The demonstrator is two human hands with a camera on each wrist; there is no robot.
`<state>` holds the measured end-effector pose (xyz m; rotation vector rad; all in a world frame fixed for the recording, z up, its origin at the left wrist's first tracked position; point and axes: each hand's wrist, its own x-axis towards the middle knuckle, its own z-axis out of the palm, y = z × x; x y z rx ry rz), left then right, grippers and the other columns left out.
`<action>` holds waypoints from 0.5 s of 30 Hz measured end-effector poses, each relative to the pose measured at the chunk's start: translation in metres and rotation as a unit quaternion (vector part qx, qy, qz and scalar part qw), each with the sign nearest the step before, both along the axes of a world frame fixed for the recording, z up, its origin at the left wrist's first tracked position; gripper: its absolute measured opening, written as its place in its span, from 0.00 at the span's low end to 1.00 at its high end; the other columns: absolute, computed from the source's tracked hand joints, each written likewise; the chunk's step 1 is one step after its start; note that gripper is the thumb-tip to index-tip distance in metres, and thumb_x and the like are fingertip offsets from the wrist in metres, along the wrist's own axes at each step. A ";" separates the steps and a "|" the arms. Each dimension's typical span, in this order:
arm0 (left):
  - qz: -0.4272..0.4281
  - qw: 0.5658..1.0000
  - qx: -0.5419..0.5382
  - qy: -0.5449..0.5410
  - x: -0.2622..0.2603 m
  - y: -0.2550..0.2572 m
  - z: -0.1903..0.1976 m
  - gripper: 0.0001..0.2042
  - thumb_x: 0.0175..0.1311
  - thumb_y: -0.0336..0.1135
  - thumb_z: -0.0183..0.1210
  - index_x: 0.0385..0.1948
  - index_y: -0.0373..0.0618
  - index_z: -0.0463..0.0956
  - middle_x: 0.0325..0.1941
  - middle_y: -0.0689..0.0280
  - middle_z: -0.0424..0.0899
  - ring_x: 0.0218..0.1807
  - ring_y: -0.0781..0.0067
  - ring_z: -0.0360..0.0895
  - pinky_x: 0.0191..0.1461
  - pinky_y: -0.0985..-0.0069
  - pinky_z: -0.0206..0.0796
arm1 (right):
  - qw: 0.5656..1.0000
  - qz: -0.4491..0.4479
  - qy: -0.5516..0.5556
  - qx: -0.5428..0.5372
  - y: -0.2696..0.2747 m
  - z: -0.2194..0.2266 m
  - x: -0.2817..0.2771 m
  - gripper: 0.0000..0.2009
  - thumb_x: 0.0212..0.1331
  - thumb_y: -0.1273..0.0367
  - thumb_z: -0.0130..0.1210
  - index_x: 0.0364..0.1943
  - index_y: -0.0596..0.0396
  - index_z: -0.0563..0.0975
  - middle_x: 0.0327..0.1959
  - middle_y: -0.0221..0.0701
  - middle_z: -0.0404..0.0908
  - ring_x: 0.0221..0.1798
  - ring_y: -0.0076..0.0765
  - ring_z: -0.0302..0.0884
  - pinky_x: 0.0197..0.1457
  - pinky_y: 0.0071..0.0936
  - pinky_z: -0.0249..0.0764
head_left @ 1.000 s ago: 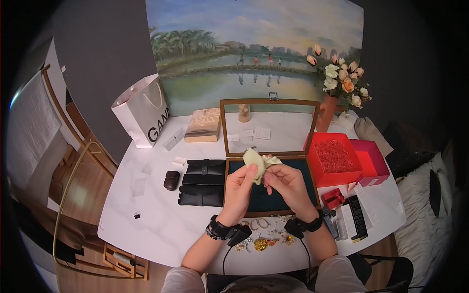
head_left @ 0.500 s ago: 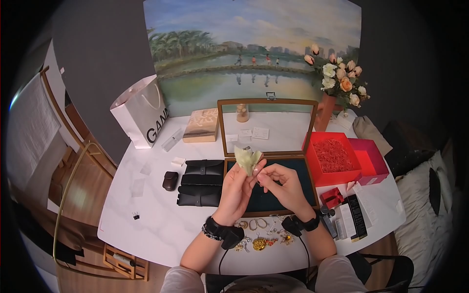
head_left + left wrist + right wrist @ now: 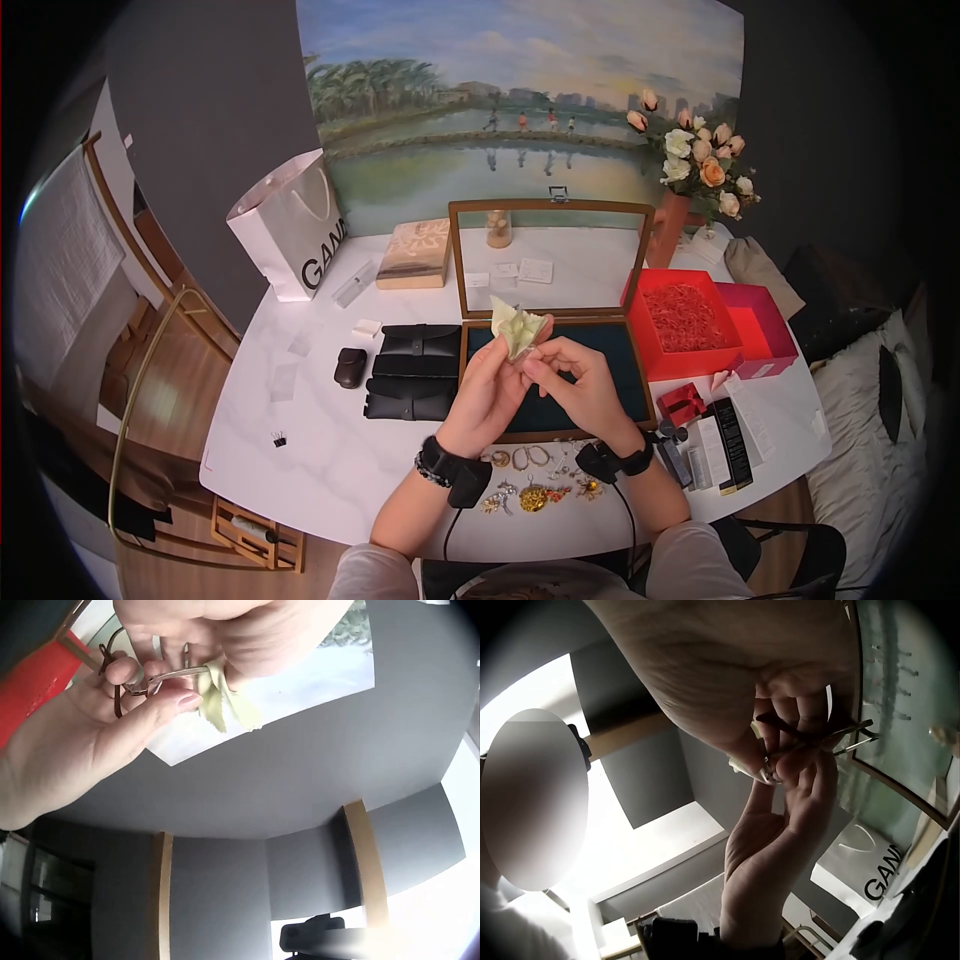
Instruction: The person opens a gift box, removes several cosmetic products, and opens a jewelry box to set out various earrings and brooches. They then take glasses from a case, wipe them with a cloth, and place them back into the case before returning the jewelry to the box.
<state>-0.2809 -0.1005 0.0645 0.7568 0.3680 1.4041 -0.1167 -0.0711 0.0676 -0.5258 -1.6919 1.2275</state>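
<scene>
In front of the open display box, my left hand (image 3: 485, 395) grips a pale yellow-green cloth (image 3: 518, 330), its corners sticking up past the thumb. The cloth (image 3: 217, 701) wraps the thin metal rim of a pair of glasses (image 3: 176, 675) in the left wrist view. Thumb and fingers of my right hand (image 3: 582, 385) pinch the glasses near a hinge. Dark brown temple ends of the glasses (image 3: 802, 736) cross between the hands in the right wrist view. Much of the lenses is hidden by fingers and cloth.
The wooden display box (image 3: 645, 400) has its glass lid raised. Black cases (image 3: 410, 398) and a small brown case (image 3: 350, 367) lie left. A red box (image 3: 690, 325), a flower vase (image 3: 672, 230) and small boxes stand right. Jewellery (image 3: 535, 498) lies near the front edge.
The cloth was spread between both hands; now it is bunched upright in the left hand's fingers. The right hand has shifted slightly, its fingertips staying close to the left hand's.
</scene>
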 end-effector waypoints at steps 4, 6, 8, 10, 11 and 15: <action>0.006 0.999 -0.021 -0.050 -0.002 0.005 -0.014 0.22 0.83 0.40 0.50 0.72 0.41 0.66 0.71 0.60 0.76 0.69 0.72 0.75 0.67 0.71 0.72 | 1.000 0.015 0.004 -0.021 0.002 -0.002 0.000 0.09 0.74 0.70 0.59 0.49 0.63 0.80 0.38 0.28 0.87 0.36 0.14 0.80 0.37 0.17 0.75; 0.027 0.997 -0.041 -0.057 -0.003 0.008 -0.017 0.22 0.82 0.39 0.51 0.72 0.43 0.67 0.70 0.62 0.77 0.69 0.73 0.75 0.66 0.71 0.73 | 0.999 0.020 0.009 -0.025 0.002 -0.004 -0.001 0.09 0.74 0.70 0.59 0.49 0.63 0.80 0.38 0.28 0.87 0.36 0.14 0.79 0.37 0.17 0.75; 0.038 0.994 -0.068 -0.083 -0.004 0.011 -0.022 0.21 0.82 0.39 0.52 0.72 0.46 0.67 0.70 0.66 0.77 0.69 0.75 0.74 0.65 0.73 0.73 | 0.999 0.024 -0.005 -0.022 0.002 -0.005 -0.001 0.09 0.75 0.70 0.58 0.49 0.63 0.80 0.39 0.29 0.86 0.35 0.14 0.79 0.37 0.17 0.75; 0.035 0.993 -0.073 -0.090 -0.008 0.014 -0.025 0.21 0.83 0.39 0.51 0.72 0.46 0.66 0.71 0.66 0.77 0.70 0.74 0.73 0.65 0.73 0.73 | 0.999 0.028 -0.004 -0.027 0.000 -0.002 -0.002 0.09 0.75 0.71 0.58 0.49 0.63 0.79 0.39 0.29 0.86 0.35 0.14 0.79 0.37 0.17 0.74; 0.032 0.992 -0.078 -0.097 -0.009 0.014 -0.023 0.21 0.83 0.40 0.51 0.73 0.47 0.66 0.72 0.66 0.76 0.72 0.73 0.73 0.65 0.72 0.73 | 0.999 0.032 -0.002 -0.033 0.000 -0.001 -0.002 0.09 0.75 0.71 0.58 0.50 0.63 0.79 0.39 0.29 0.86 0.36 0.14 0.79 0.36 0.17 0.74; 0.030 0.993 -0.042 -0.102 -0.003 0.005 -0.007 0.22 0.83 0.39 0.48 0.74 0.46 0.64 0.75 0.61 0.73 0.76 0.69 0.69 0.67 0.70 0.71 | 0.998 0.033 0.009 -0.043 0.004 -0.001 0.002 0.09 0.75 0.71 0.58 0.50 0.64 0.79 0.40 0.29 0.86 0.36 0.14 0.79 0.36 0.17 0.74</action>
